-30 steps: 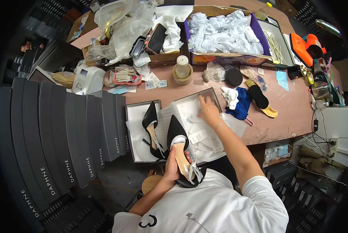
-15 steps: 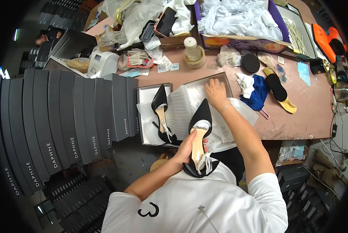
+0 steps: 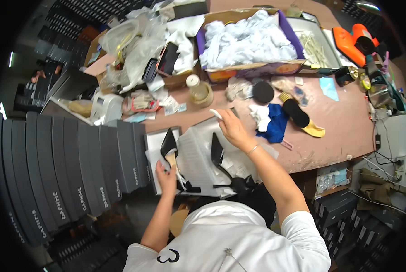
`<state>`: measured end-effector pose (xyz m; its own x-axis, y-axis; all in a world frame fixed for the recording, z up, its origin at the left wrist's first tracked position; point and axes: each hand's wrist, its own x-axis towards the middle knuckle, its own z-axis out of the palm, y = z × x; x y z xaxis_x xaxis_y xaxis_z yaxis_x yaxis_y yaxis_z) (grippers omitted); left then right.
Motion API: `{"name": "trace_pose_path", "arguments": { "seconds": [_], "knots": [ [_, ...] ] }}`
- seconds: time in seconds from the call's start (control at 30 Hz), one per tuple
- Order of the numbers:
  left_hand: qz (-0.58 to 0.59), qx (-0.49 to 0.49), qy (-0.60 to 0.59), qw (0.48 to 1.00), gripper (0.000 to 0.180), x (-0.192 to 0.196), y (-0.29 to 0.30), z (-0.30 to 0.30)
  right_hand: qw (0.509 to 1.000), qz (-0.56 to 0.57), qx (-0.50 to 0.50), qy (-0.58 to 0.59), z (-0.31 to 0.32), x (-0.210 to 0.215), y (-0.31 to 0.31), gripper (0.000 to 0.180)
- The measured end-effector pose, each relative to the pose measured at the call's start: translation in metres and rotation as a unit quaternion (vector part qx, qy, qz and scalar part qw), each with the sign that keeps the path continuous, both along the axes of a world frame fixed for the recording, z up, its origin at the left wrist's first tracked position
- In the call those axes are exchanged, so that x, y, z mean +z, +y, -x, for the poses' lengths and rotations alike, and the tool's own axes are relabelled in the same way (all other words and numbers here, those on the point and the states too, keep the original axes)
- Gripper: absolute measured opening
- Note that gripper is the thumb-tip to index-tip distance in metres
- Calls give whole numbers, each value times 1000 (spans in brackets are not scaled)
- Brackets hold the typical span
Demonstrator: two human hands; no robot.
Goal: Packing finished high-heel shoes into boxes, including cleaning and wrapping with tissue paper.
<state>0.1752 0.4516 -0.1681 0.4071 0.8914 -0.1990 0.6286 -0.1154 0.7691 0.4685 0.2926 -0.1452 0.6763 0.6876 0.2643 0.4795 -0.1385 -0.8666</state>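
Observation:
A black pointed high-heel shoe (image 3: 169, 144) with a beaded strap lies in the left part of an open grey shoebox (image 3: 151, 156). My left hand (image 3: 167, 181) is at its inner sole, fingers apart; I cannot tell whether they touch it. Its mate, a second black high-heel shoe (image 3: 217, 152), rests on its side to the right on white tissue paper (image 3: 196, 152). My right hand (image 3: 233, 129) is raised over the box's far right corner. Between its fingertips sits a small white piece (image 3: 215, 114), too small to make out.
Grey shoeboxes (image 3: 71, 167) stand in a row on the left. Behind are a jar (image 3: 199, 93), a label printer (image 3: 105, 108) and a purple carton (image 3: 252, 70) of white tissue. A blue cloth (image 3: 275, 122) and a black-and-yellow brush (image 3: 298, 113) lie right of the shoebox.
My left hand has let go of the right shoe, now down in the box, and moved left to the other shoe. The right hand has lifted with the white piece. The view has shifted.

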Motion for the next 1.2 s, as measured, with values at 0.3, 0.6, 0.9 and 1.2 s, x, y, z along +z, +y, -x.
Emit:
{"name": "trace_pose_path", "arguments": {
  "seconds": [0.3,0.6,0.9,1.2],
  "knots": [
    [120,-20,79,989,28,-66,44,0,899,209,-117,-366,-188,46,26,17],
    [103,4,14,995,29,-61,31,2,840,504,50,-196,-263,9,51,49],
    [210,-25,-21,977,26,-16,47,4,918,306,-40,-248,-195,75,1,40],
    [62,-255,240,935,59,4,74,7,905,402,130,50,114,6,-65,47]
  ]
}}
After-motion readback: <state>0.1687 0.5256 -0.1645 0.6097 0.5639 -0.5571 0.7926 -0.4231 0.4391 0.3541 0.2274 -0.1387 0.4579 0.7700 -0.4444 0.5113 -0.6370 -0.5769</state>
